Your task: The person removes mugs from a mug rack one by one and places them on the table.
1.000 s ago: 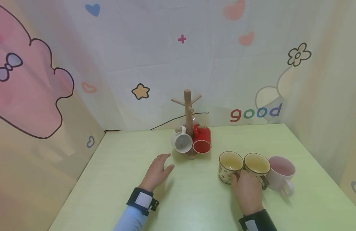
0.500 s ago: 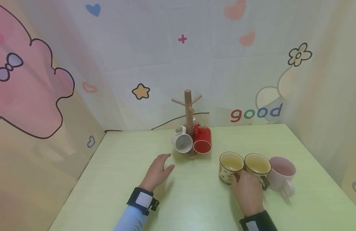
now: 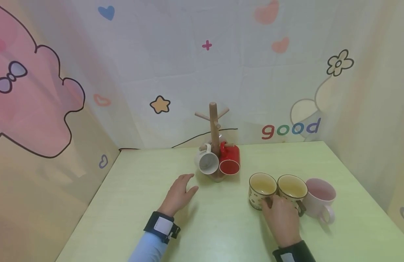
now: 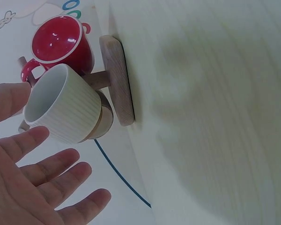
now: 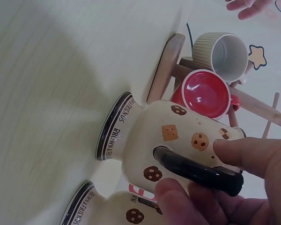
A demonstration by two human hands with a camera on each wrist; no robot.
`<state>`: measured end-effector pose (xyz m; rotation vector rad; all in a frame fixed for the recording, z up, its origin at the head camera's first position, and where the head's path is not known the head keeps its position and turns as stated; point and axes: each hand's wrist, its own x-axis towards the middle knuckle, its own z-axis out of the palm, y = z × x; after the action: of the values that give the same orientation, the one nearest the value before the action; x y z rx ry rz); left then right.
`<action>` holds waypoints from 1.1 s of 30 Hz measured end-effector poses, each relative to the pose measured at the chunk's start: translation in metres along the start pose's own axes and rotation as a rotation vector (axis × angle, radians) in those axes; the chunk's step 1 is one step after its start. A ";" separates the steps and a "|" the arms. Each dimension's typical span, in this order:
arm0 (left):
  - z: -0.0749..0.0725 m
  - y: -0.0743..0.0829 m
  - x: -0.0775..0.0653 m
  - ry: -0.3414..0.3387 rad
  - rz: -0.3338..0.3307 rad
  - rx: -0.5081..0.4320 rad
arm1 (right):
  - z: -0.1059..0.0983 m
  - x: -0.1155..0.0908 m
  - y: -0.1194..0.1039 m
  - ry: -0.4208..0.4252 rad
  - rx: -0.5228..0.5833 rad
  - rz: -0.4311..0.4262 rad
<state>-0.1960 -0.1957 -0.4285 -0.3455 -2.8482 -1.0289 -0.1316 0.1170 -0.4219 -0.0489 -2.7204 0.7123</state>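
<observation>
In the head view, my right hand is at the dark handle of a cream cookie-patterned mug, which stands upright on the table. The right wrist view shows thumb and fingers spread to either side of that black handle; firm contact is not clear. A similar cream mug and a pink mug stand to its right. My left hand hovers with fingers spread, near a wooden mug tree. On its lower pegs hang a white ribbed mug and a red mug.
Behind the white and red mugs, another hung piece is mostly hidden. Upper pegs of the tree stick out with no mug on them. A pale table meets a printed cloth backdrop at its rear and sides.
The thumb and index finger of my right hand have parted slightly beside the mug handle. My left hand and the mugs stay where they were.
</observation>
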 end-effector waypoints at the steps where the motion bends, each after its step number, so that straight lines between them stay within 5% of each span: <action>1: -0.001 0.000 0.000 0.001 0.003 0.001 | 0.000 0.000 0.000 0.003 -0.002 -0.001; 24: -0.009 -0.001 0.006 -0.003 -0.024 0.030 | -0.017 0.000 0.000 0.029 -0.030 -0.011; 33: -0.011 0.000 0.007 -0.001 -0.028 0.038 | -0.027 0.004 -0.002 -0.020 -0.044 0.005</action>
<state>-0.2028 -0.2018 -0.4189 -0.3036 -2.8774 -0.9785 -0.1264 0.1285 -0.3981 -0.0594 -2.7559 0.6573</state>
